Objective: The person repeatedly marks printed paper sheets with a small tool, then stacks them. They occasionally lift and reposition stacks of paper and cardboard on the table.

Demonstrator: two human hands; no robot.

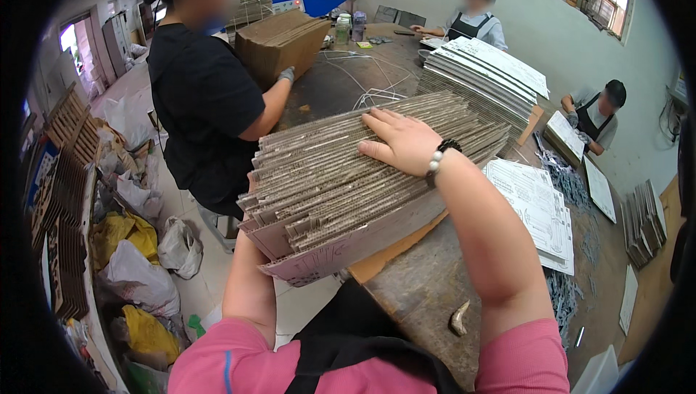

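Note:
A thick stack of corrugated cardboard sheets [362,169] stands on edge, tilted over the near left corner of the table, with its wavy edges facing up. My left hand [251,182] supports it at the left end; most of that hand is hidden behind the sheets. Across the top edges lies my right hand [402,142], palm down with its fingers stretched out. Under the stack, a strip of brown cardboard [399,247] sticks out. A small curved brass-coloured object [459,319] rests on the table [413,300] beside my right forearm.
Printed white sheets [533,209] and a taller cardboard stack [482,79] stand to the right, near grey shredded scraps [569,180]. A co-worker [206,97] at left holds a brown cardboard bundle [279,42]. Two others sit across the table. Filled bags [141,278] line the floor.

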